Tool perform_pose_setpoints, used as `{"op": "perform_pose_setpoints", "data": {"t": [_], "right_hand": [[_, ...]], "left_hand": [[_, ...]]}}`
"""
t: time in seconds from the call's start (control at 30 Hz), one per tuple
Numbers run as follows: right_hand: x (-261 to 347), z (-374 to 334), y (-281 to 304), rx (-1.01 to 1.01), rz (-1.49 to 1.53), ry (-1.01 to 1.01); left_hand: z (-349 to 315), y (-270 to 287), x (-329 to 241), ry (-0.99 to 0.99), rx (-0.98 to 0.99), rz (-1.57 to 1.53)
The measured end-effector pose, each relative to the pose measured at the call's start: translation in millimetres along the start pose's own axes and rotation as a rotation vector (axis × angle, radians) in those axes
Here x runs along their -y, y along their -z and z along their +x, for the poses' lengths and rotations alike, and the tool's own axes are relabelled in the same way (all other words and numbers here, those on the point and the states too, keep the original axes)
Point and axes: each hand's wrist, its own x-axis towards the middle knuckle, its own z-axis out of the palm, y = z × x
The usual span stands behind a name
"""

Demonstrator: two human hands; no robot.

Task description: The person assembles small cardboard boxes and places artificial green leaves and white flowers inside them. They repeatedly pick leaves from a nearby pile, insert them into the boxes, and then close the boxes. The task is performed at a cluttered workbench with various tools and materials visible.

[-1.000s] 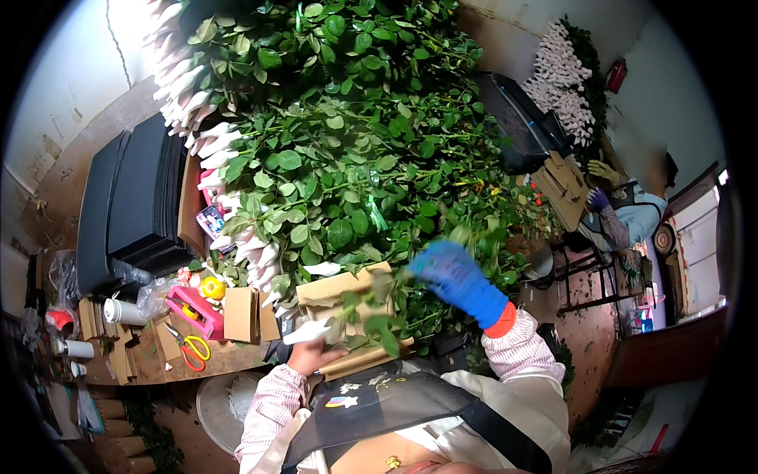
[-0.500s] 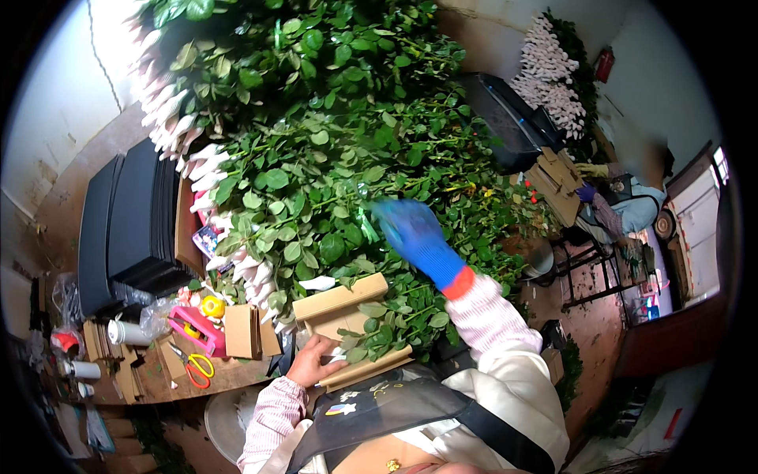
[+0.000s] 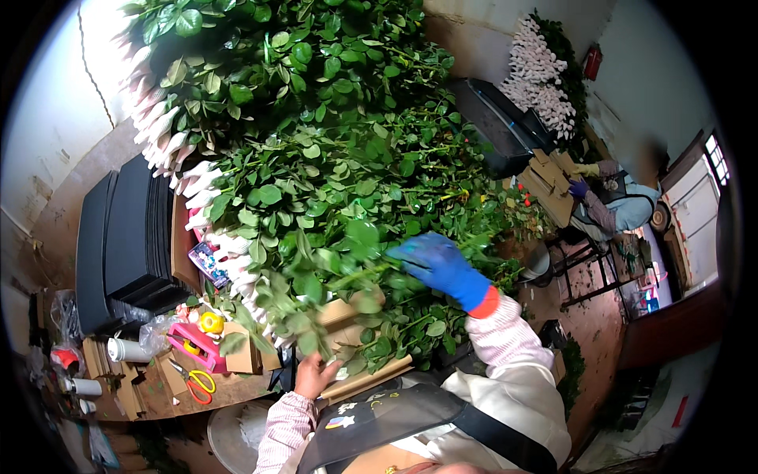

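My right hand (image 3: 440,265), in a blue glove with an orange cuff, is closed on a leafy rose stem (image 3: 359,276). The stem points left, and its leaves are blurred by motion. Its flower end cannot be made out. My bare left hand (image 3: 314,374) is at the left end of a cardboard trough (image 3: 367,381), thumb and fingers apart, just below the leaves. Some green rose leaves (image 3: 384,345) lie in the trough. Beyond both hands spreads a large heap of roses (image 3: 316,170), their heads in white sleeves (image 3: 201,186) along the left side.
Dark boards (image 3: 138,229) stand stacked at left. On the bench are yellow-handled scissors (image 3: 193,381), a pink tape dispenser (image 3: 197,347), cardboard pieces (image 3: 241,347) and a white cup (image 3: 128,350). At right a co-worker (image 3: 624,197) handles cardboard. A black bin (image 3: 493,130) stands behind.
My right hand has moved right and slightly down from the heap, drawing out a rose stem whose leaves now sweep over the trough. My left hand has shifted slightly down, its fingers raised.
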Motion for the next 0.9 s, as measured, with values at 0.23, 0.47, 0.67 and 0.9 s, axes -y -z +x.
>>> {"op": "perform_pose_setpoints", "data": {"t": [0.23,0.47,0.67,0.9], "right_hand": [[-54,-107,9,0.592,0.12,-0.337],[-94,-147,-29,0.859,-0.231,-0.52],[-78,-81,-3,1.125,-0.467,-0.478],[-64,88,-68,-0.127,0.041,-0.057]], "left_hand": [[4,-15,55,-0.086,-0.025,-0.076],[1,-5,15,-0.16,-0.081,-0.178],[4,-3,18,-0.23,-0.046,-0.032],[4,1,9,-0.18,0.002,-0.056]]}}
